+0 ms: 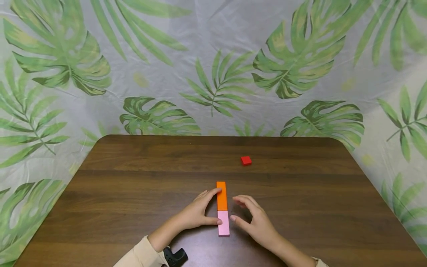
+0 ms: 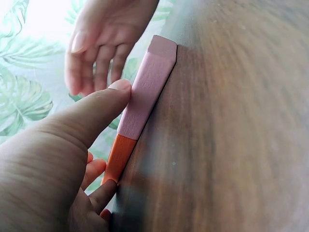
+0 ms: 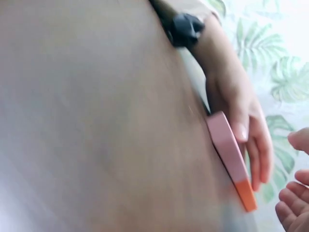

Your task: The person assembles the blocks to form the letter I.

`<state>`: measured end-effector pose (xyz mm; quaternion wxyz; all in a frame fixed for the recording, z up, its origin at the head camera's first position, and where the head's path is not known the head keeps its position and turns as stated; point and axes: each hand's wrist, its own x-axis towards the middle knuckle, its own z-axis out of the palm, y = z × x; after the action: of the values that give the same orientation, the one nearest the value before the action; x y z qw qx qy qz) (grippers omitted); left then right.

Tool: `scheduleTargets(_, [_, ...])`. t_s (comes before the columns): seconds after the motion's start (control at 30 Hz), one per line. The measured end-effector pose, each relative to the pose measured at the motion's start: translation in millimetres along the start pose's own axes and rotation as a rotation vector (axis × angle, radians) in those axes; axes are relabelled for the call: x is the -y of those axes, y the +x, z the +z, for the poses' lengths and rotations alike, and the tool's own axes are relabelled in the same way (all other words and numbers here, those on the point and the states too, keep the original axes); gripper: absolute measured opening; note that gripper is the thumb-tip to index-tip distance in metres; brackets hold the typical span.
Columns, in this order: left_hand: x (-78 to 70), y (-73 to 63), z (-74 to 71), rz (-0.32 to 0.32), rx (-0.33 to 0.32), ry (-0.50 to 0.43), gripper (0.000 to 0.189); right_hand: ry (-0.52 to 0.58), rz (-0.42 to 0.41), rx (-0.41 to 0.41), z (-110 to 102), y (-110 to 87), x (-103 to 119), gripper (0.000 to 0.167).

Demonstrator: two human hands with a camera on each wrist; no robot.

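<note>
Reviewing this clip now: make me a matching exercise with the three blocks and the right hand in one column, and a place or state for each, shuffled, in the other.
Column one
1. Red block
2. Orange block
3. Pink block
4. Right hand

Column two
A. Touched by the thumb of the left hand
B. Touching no block
C. Alone, toward the far edge of the table
D. The farther of two blocks lying end to end

Pairs: 1-C, 2-D, 3-A, 4-B
</note>
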<state>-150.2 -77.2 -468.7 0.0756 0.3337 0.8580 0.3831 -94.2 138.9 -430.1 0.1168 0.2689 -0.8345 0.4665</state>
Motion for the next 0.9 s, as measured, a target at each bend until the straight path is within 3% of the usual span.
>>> scheduleTargets(0.13, [0.6,-0.6,0.2,-0.026,0.011,-0.004,0.088,-0.031,0.025,-0.026,-12,13.8,5,0.048])
scheduleTargets(0.37, [-0.5,-1.1,-0.6,-0.041,0.013,-0.005,0.088,-0.113,0.005,-0.075,-19,32.7,-53,0.054])
scheduleTargets(0.53, [-1.3,-1.2,-1.1,-0.046,0.021,-0.010,0.088,-0.125,-0.002,-0.136,-27,49.0,-74,0.055])
scheduleTargets(0.7, [-0.8,-0.6,-0.7,-0.040,0.020,-0.004,0.088,-0.127,0.014,-0.141,-33,61.3,-92,0.054])
scheduleTargets(0.9, [-0.8,-0.2,-0.5,-0.040,0.018,-0.001,0.088,-0.103,0.082,-0.155,-36,71.9,-111,0.051])
